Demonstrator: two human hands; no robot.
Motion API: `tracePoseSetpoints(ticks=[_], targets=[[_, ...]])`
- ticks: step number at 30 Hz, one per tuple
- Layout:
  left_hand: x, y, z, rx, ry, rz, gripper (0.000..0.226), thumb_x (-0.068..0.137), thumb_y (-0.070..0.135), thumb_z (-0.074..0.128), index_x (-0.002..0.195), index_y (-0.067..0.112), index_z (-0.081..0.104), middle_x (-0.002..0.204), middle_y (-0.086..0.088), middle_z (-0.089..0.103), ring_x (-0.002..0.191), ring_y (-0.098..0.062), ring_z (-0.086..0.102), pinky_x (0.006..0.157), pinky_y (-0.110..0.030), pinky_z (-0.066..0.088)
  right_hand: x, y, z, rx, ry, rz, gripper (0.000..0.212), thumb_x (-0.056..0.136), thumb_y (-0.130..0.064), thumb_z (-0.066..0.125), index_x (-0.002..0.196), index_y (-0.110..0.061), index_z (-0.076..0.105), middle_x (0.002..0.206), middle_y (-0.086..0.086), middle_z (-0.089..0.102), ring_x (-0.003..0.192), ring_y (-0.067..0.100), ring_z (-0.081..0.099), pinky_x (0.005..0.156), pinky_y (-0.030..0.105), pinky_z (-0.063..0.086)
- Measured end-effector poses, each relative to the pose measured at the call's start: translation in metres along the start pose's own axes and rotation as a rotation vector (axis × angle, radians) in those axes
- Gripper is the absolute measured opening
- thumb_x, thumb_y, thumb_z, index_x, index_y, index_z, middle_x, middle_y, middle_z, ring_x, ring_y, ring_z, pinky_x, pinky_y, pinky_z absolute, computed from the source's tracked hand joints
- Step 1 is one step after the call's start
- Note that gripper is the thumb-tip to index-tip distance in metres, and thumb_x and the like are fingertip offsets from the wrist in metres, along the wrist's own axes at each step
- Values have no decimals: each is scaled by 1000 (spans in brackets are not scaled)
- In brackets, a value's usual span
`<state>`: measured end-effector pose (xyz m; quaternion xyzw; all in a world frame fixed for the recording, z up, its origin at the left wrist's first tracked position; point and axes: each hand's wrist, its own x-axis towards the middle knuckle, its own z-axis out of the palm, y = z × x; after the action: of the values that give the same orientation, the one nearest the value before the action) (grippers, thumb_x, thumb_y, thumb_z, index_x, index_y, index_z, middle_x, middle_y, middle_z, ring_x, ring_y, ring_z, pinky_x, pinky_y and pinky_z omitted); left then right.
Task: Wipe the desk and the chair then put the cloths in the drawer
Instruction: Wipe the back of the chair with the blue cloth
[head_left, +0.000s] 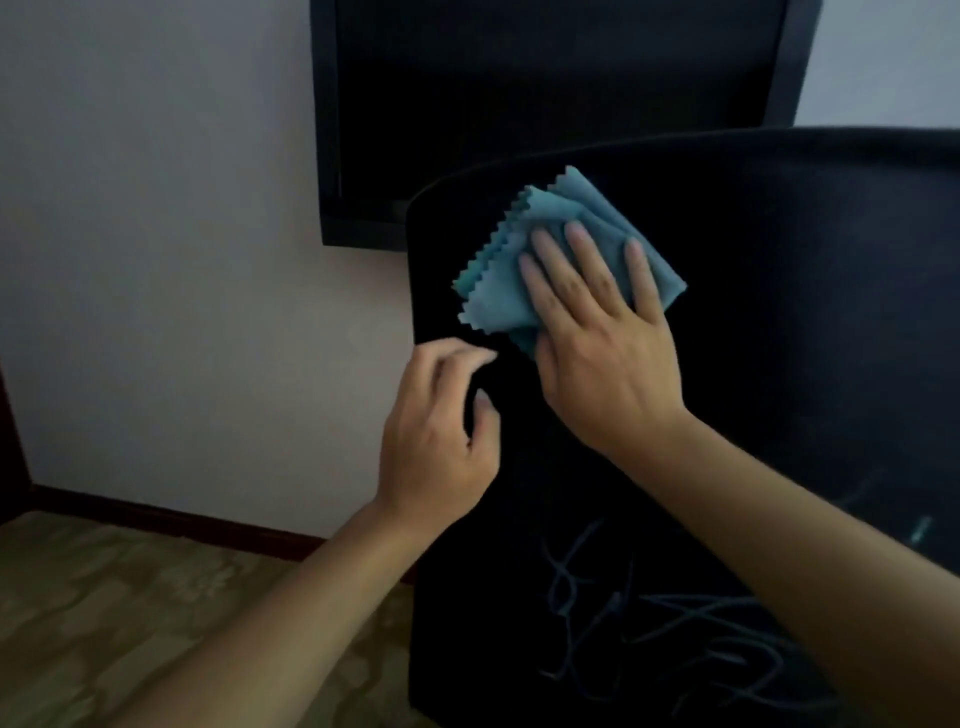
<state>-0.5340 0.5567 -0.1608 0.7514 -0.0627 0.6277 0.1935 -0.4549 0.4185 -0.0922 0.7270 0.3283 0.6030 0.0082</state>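
1. Pale wall (156, 208) fills the background, with a dark-framed panel (545, 104) mounted on it, a dark red baseboard (171, 519) along its foot and patterned yellowish carpet (130, 623) below.
2. One black chair (779, 312) stands in front; its backrest rises upright, with its long axis vertical and a curved top edge.
3. One teal cloth (498, 291) lies flat against the upper left part of the backrest. It is folded into several layers, has zigzag-cut edges, and sits as a diamond with one corner pointing up toward the top edge.
4. One right hand (602, 343) presses the cloth with straight, slightly spread fingers laid over its right half.
5. One left hand (441, 431) sits just below and left of the cloth at the backrest's left edge, fingers curled; whether it grips the edge I cannot tell.
6. Faint grey scribbled lines (649, 613) show low on the backrest; what they are is unclear.
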Motion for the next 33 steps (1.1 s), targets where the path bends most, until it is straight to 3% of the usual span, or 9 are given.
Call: tracePoseSetpoints(ticks=[3,6,9,14,17,21,25,28,33], targets=[[6,18,12,42,-65,81,29,84,5,57,111,7,63,110,-8,57,104,-21,57,90,-21,44,-37,-13,12,-36,-147,-141,57,92,-31,48,145,-11,45,155,7,37,148,27,23,122,49,1],[-20,25,23,35,-329,42,25,85,8,58,110,12,62,108,-2,56,101,-19,58,86,-30,50,-145,-42,16,-18,-408,-366,55,83,-34,64,134,-15,59,143,3,53,140,25,39,121,52,10],[-49,24,25,28,-495,42,24,87,6,59,110,10,63,107,-3,56,98,-18,57,81,-38,53,-194,-39,8,5,-534,-415,64,78,-37,71,137,-17,54,145,0,50,140,17,31,118,45,7],[-8,38,36,25,-173,118,29,80,-5,60,108,2,66,112,-15,60,106,-28,58,100,-28,44,-88,5,10,-35,-258,-203,51,88,-30,55,135,-11,57,145,8,51,143,27,35,121,48,4],[14,39,43,32,-124,168,21,85,-4,56,100,6,67,108,-9,60,102,-20,58,94,-12,38,-73,11,16,0,-185,-143,48,99,-31,42,141,-9,49,148,9,47,146,27,28,123,48,3],[-47,28,49,37,-214,90,23,79,-8,55,91,6,68,100,-10,59,93,-24,58,88,-25,48,-145,-26,19,28,-295,-196,48,89,-23,51,134,-8,57,144,10,52,144,30,31,122,50,8],[-137,26,40,55,-415,4,34,85,-7,58,115,6,69,104,-9,58,97,-25,59,83,-40,52,-206,-39,4,-4,-637,-380,58,91,-29,46,146,-12,43,156,5,34,148,24,20,121,49,-9],[-110,23,43,12,-336,21,48,86,-6,55,131,10,60,105,-9,58,98,-25,58,88,-36,50,-159,-16,1,-49,-414,-272,56,83,-25,52,136,-10,55,146,5,49,144,25,33,120,50,9],[-41,61,47,-57,-151,-84,44,84,5,53,128,10,57,118,-5,56,112,-19,56,97,-24,42,-51,37,-9,-77,-118,-39,59,91,-27,39,147,-7,39,156,8,34,148,28,22,121,50,4]])
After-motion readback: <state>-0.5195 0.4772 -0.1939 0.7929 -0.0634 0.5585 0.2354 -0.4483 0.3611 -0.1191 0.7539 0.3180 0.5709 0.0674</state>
